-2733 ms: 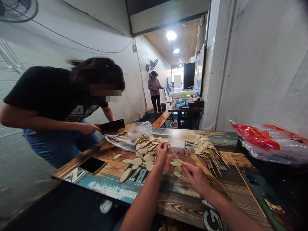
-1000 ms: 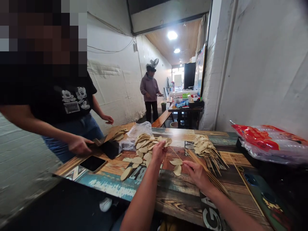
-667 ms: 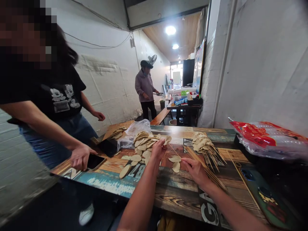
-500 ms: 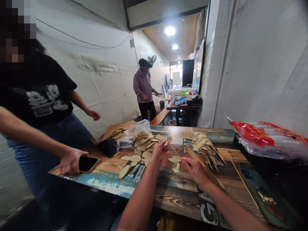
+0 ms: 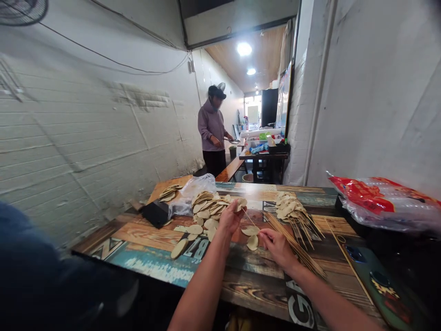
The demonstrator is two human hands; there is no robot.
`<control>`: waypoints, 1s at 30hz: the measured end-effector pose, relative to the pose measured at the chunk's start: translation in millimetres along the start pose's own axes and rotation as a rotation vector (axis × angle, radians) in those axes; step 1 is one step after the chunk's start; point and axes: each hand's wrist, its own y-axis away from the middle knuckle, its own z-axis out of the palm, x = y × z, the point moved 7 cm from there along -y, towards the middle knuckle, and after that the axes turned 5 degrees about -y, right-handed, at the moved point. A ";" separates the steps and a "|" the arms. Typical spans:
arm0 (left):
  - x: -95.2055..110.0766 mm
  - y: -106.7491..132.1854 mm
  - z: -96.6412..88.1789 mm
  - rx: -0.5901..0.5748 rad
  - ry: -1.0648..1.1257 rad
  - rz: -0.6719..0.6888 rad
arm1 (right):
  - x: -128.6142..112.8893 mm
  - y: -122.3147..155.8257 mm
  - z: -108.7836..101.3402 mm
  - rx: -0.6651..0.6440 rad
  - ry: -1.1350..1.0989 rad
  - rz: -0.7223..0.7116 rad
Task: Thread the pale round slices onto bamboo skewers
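My left hand point(image 5: 230, 218) pinches a thin pale slice point(image 5: 242, 203) just right of a heap of loose slices point(image 5: 209, 205). In my right hand point(image 5: 275, 242) is a thin bamboo skewer point(image 5: 251, 218), gripped near its lower end and slanting up to the slice in my left hand. Whether its tip has gone through the slice I cannot tell. Two loose slices point(image 5: 252, 242) lie on the table below the skewer. Bare skewers point(image 5: 296, 246) are spread beside my right hand. Behind them is a pile of skewered slices point(image 5: 290, 207).
A clear plastic bag point(image 5: 198, 186) and a black box point(image 5: 155, 213) stand beyond the heap. At right are a red and clear package point(image 5: 386, 195) and a phone point(image 5: 375, 280). Another person point(image 5: 212, 124) stands at the back, holding a pan point(image 5: 234, 141). Someone's dark clothing point(image 5: 31, 266) shows at left.
The person at left has moved mostly out of view, and the phone under that person's hand is gone from the table. The person at the back has shifted slightly right. My hands have barely moved.
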 end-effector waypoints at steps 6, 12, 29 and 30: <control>-3.2 -0.9 -3.0 0.030 0.017 -0.025 | 1.4 1.1 4.3 -0.027 -0.009 0.031; -8.8 2.4 -1.3 0.045 -0.018 -0.063 | 4.4 2.2 5.0 -0.003 0.006 0.045; -55.8 24.9 29.2 -0.207 -0.353 -0.118 | 4.3 -11.0 -26.0 0.220 -0.110 0.089; -45.2 21.4 24.1 -0.172 -0.427 -0.049 | 5.9 -11.7 -28.8 0.236 -0.118 0.101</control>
